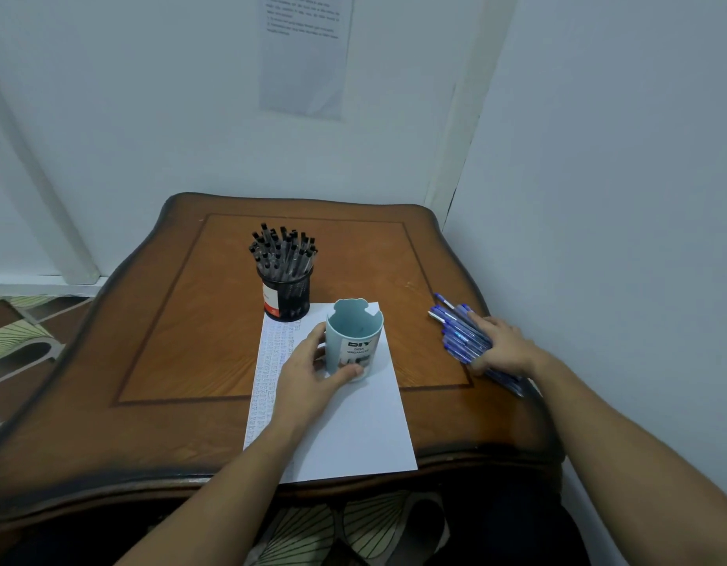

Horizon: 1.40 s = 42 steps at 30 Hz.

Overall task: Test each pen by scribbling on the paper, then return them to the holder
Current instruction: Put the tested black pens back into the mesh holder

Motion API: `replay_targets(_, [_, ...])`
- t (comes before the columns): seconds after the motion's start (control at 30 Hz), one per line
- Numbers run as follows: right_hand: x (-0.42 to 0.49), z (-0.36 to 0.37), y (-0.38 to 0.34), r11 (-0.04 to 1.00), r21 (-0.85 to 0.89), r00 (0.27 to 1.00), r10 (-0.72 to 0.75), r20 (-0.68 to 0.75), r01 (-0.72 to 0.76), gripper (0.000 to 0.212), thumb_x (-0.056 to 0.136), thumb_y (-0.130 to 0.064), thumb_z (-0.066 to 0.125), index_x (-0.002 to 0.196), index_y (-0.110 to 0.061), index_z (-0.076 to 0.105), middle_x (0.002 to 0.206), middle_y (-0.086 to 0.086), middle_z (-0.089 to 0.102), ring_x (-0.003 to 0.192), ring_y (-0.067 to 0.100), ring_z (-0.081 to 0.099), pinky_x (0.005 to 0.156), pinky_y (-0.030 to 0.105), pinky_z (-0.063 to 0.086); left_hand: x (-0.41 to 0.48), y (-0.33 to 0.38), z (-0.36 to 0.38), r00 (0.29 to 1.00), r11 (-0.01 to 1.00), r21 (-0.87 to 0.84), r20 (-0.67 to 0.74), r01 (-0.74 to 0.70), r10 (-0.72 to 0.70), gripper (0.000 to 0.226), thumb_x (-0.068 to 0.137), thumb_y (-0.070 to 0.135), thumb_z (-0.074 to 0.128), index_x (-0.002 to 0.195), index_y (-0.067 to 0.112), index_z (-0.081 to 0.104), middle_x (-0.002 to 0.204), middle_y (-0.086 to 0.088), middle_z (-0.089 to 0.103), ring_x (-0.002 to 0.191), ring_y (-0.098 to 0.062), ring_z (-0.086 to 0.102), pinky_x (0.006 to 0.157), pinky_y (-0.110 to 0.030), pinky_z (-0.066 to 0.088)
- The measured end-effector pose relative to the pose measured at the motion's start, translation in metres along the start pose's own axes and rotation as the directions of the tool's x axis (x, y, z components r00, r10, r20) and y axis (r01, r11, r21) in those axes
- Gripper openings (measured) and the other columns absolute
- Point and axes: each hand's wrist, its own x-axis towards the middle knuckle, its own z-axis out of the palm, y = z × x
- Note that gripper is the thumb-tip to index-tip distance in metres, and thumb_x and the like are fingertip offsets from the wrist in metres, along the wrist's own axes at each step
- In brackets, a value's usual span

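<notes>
Wooden table (170, 341) bears paper (353, 435), blue pens (455, 326), perhaps the black holder (288, 296).

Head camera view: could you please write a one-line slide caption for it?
Left hand grips the pale blue holder on the paper; right hand rests on blue pens.
</notes>
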Motion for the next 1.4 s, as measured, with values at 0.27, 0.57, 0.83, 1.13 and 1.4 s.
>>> replay_targets(0.27, [0.001, 0.039, -0.021, 0.997, -0.047, 0.979, -0.073, -0.191, 0.065, 0.093, 0.072, -0.060, 0.038, 0.158, -0.034, 0.016, 0.156, 0.003, 0.023, 0.138, 0.029, 0.022, 0.111, 0.041, 0.021, 0.000, 0.001, -0.001, 1.000, 1.000, 0.007, 0.000, 0.007, -0.007, 0.072, 0.077, 0.029, 0.083, 0.134, 0.045, 0.043, 0.114, 0.034, 0.053, 0.097, 0.021, 0.052, 0.070, 0.000, 0.041])
replay_targets(0.57, [0.003, 0.055, -0.060, 0.972, -0.049, 0.939, -0.235, -0.252, 0.230, 0.062, 0.083, -0.047, 0.065, 0.139, -0.033, 0.041, 0.139, 0.000, 0.041, 0.125, 0.022, 0.036, 0.094, 0.037, 0.029, 0.000, 0.000, -0.001, 1.000, 1.000, 0.017, -0.007, -0.007, 0.007, 0.071, 0.076, 0.027, 0.084, 0.131, 0.047, 0.044, 0.113, 0.032, 0.056, 0.100, 0.020, 0.053, 0.074, -0.001, 0.042])
replay_targets(0.83, [0.013, 0.039, -0.069, 0.979, -0.071, 0.975, -0.199, -0.097, 0.192, 0.076, 0.083, -0.050, 0.070, 0.144, -0.020, 0.036, 0.134, 0.007, 0.043, 0.121, 0.021, 0.043, 0.101, 0.040, 0.045, 0.000, -0.001, -0.001, 1.000, 1.000, 0.013, -0.008, 0.008, -0.008, 0.072, 0.076, 0.027, 0.083, 0.133, 0.047, 0.044, 0.113, 0.030, 0.057, 0.101, 0.017, 0.054, 0.074, -0.004, 0.043])
replay_targets(1.13, [0.019, 0.035, -0.081, 0.982, -0.110, 0.983, -0.166, -0.078, 0.157, 0.051, 0.087, -0.042, 0.066, 0.125, -0.013, 0.048, 0.126, 0.010, 0.050, 0.110, 0.024, 0.052, 0.092, 0.038, 0.048, 0.000, -0.003, -0.001, 1.000, 1.000, 0.001, -0.006, 0.010, -0.010, 0.076, 0.075, 0.028, 0.083, 0.140, 0.040, 0.045, 0.123, 0.022, 0.060, 0.108, 0.006, 0.057, 0.078, -0.005, 0.043])
replay_targets(1.4, [0.018, 0.030, -0.086, 0.983, -0.124, 0.990, -0.139, -0.007, 0.137, 0.039, 0.089, -0.039, 0.066, 0.116, -0.014, 0.052, 0.110, 0.007, 0.058, 0.095, 0.019, 0.060, 0.076, 0.032, 0.051, 0.000, -0.003, -0.001, 1.000, 1.000, -0.004, -0.012, 0.014, -0.014, 0.076, 0.074, 0.027, 0.085, 0.137, 0.043, 0.047, 0.122, 0.022, 0.062, 0.107, 0.010, 0.056, 0.077, 0.000, 0.042])
